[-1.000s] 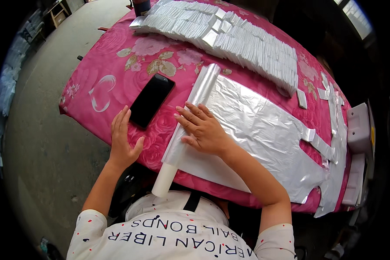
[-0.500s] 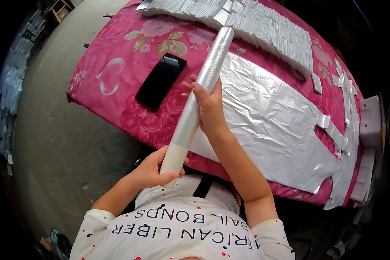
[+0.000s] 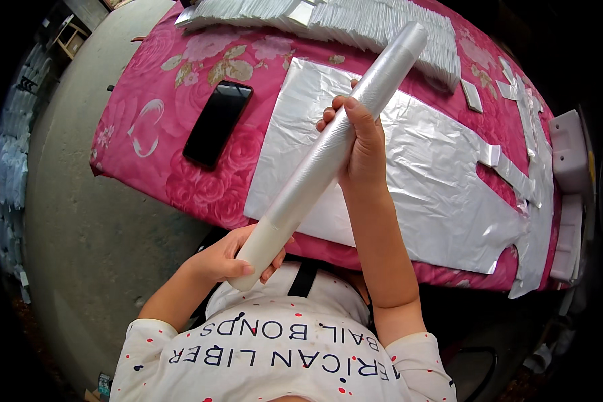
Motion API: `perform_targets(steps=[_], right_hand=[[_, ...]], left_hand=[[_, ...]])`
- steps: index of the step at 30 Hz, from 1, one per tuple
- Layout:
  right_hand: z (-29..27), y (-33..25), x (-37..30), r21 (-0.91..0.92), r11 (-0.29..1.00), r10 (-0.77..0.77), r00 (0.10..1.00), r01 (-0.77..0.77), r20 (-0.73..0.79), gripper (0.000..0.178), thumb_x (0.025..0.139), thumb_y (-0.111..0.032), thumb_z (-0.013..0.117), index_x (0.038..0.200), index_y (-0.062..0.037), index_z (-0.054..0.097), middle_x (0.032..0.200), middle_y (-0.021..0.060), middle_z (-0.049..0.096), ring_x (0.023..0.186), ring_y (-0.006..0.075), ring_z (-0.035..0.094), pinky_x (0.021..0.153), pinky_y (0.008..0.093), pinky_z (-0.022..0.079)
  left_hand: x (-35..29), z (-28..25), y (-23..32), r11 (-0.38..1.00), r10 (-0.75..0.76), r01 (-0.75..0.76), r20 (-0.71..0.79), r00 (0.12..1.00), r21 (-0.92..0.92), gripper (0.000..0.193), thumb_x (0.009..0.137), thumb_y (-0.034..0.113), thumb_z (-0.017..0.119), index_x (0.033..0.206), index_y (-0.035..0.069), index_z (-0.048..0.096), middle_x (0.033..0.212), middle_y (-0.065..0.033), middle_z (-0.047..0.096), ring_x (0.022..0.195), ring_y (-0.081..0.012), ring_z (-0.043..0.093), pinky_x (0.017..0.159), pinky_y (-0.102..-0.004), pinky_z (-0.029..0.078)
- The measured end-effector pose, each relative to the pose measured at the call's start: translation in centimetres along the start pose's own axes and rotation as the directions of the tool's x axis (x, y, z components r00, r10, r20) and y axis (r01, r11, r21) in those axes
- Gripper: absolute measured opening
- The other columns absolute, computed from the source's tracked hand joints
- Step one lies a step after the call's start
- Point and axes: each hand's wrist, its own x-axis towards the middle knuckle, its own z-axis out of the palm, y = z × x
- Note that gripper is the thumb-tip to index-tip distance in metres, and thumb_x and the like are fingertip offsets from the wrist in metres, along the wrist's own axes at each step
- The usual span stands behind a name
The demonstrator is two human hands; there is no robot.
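Plastic roll is held lifted over the tabletop. Left hand is wrapped around its lower end, right hand closed around its middle.

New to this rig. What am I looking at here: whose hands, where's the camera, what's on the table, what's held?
There is no machine here: these are one person's two bare hands. The single picture comes from a wide fisheye camera worn on that person's head, looking down, so straight edges bend near the rim and the forearms enter from below.

The left hand grips the near, lower end of a long roll of clear plastic film; the right hand wraps around its middle. The roll is lifted off the table and slants away from the body.

On the table's pink floral cloth lie a black phone, flat silvery plastic sheets and, at the far edge, a row of folded stacked bags.
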Motion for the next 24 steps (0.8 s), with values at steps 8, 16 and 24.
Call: perform_targets(steps=[8,16,24], right_hand=[[-2.0,-0.1,-1.2,0.058,0.998,0.001,1.0,-0.002,0.023,0.063,0.075,-0.014,0.065,0.123,-0.0011,0.026,0.084,0.0083,0.049,0.072,0.0148,0.055,0.066,0.0315,0.052],[-2.6,-0.1,-2.7,-0.07,0.998,-0.011,0.996,0.005,-0.088,0.06,0.076,-0.014,0.064,0.123,-0.0004,0.029,0.087,0.0074,0.05,0.075,0.0142,0.055,0.067,0.0304,0.051],[-3.2,1.2,-4.5,-0.154,0.988,-0.025,0.977,-0.008,-0.21,0.046,0.077,-0.012,0.065,0.11,-0.0003,0.037,0.091,0.0086,0.051,0.074,0.0141,0.055,0.067,0.0312,0.051]], left_hand=[[1.6,0.9,-0.7,0.997,-0.031,0.036,0.081,0.996,-0.066,0.075,0.065,0.036,0.071,0.121,-0.002,0.041,0.088,-0.0073,0.053,0.067,-0.0113,0.053,0.059,-0.023,0.043],[2.9,-0.1,-0.4,0.993,-0.11,0.106,0.117,0.987,0.044,0.086,0.066,0.047,0.069,0.125,-0.006,0.036,0.104,-0.0144,0.055,0.073,-0.0147,0.058,0.062,-0.025,0.049],[5.2,1.4,-0.2,0.937,-0.092,0.134,-0.144,0.985,0.323,0.088,0.072,0.067,0.053,0.128,0.002,0.034,0.106,-0.0114,0.055,0.072,-0.0123,0.057,0.061,-0.0246,0.05]])
